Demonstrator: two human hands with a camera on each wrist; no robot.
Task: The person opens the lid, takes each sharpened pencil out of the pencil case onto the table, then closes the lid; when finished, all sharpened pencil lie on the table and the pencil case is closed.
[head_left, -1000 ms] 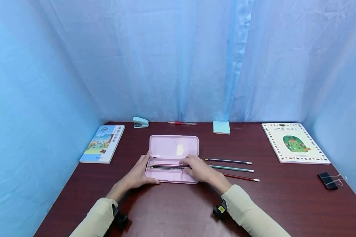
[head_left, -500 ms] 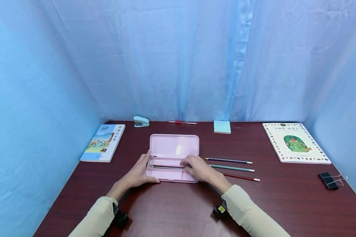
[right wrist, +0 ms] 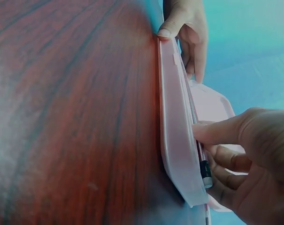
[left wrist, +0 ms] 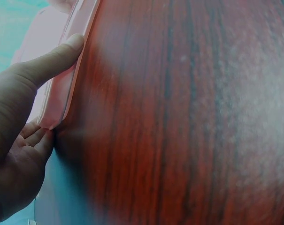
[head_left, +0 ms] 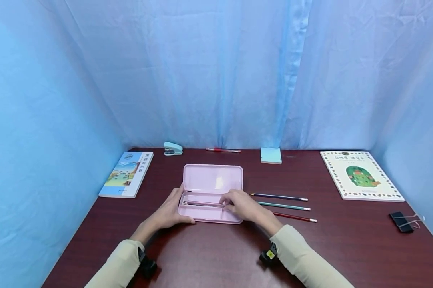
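Note:
A pink pencil case (head_left: pixel 202 214) lies with its lid (head_left: pixel 203 178) raised toward the back. My left hand (head_left: pixel 168 210) holds its left end, thumb on the front wall and fingers round the side, as the left wrist view shows. Several pencils (head_left: pixel 202 204) lie close together in the rear compartment. Over the case's right half, my right hand (head_left: pixel 243 206) pinches them between thumb and fingers. A black pencil end (right wrist: pixel 205 172) with a white eraser sticks out below the thumb in the right wrist view. My right hand hides the pencils' other ends in the head view.
Right of the case lie a dark blue pencil (head_left: pixel 281 197), a green pencil (head_left: pixel 286 206) and a red pencil (head_left: pixel 295 217). A stapler (head_left: pixel 173 149), a red pen (head_left: pixel 222 150) and a notepad (head_left: pixel 271 155) line the back. Books (head_left: pixel 126 175) (head_left: pixel 362 176) and a binder clip (head_left: pixel 401 222) flank the sides.
The pencils inside the case have drawn closer together under my right hand. My left hand keeps its hold on the case.

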